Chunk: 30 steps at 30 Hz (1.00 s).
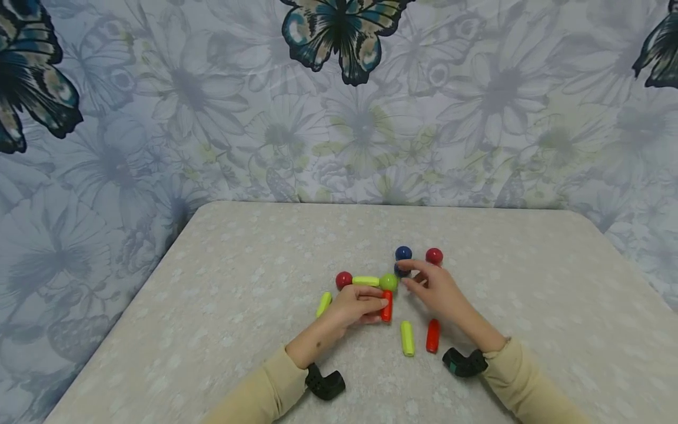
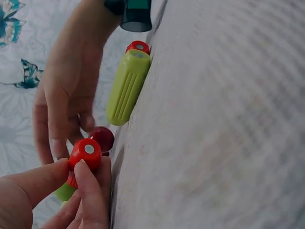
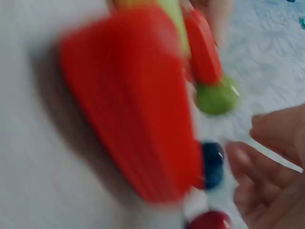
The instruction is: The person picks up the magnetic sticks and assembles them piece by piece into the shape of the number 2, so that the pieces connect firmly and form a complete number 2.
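Note:
My left hand (image 1: 352,307) pinches a red ribbed stick (image 1: 387,306) between thumb and fingers. In the left wrist view, a pale round disc shows in the end of the held red stick (image 2: 86,155). The stick's far end meets a green ball (image 1: 388,282), which is joined to a yellow-green stick (image 1: 365,281) with a red ball (image 1: 344,280) at its other end. My right hand (image 1: 434,290) hovers beside the green ball, thumb and index finger apart, holding nothing. Behind its fingertips are two blue balls (image 1: 404,253), the nearer partly hidden.
Another red ball (image 1: 434,255) sits behind the right hand. Nearer me lie a loose yellow-green stick (image 1: 406,338) and a red stick (image 1: 432,336). One more yellow-green stick (image 1: 324,304) is partly behind the left hand. A patterned cloth covers the table (image 1: 254,247).

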Motion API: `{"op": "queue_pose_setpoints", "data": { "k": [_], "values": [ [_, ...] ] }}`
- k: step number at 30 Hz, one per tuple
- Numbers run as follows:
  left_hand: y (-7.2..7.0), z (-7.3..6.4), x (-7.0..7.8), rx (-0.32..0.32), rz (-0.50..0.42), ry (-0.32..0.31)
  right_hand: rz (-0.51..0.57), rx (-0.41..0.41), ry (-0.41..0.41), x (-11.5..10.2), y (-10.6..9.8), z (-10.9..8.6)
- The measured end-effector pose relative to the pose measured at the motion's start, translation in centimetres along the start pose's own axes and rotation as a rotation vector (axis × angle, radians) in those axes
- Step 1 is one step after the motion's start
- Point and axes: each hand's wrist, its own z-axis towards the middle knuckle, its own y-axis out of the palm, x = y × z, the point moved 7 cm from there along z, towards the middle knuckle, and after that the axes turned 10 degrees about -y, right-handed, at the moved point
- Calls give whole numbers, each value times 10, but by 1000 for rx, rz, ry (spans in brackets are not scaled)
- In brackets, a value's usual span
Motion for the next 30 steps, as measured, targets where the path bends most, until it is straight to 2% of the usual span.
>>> {"op": "queue_pose_setpoints", "data": {
  "k": [3,5,9,12,15,21,26,30],
  "values": [
    [-5,1,-2,14,-15,-8,-120,98,33,6,-22,0],
    [-7,2,-1,18,-16,-5,-171,125,82,14,-33,-3],
    [-8,4,2,11,-18,-1,-199,65,163,30,-43,-10],
    [-8,4,5,6,-22,1,-185,-8,163,35,-39,-13],
    [-8,6,5,7,-32,1,-178,-48,145,37,-34,-13],
    [-9,14,5,25,-67,-18,-190,-49,161,40,-30,-15],
    [-9,16,7,10,-86,-19,-172,-58,198,42,-31,-16],
    [-9,16,8,6,-100,-28,-93,-106,200,39,-28,-16]
  ]
}}
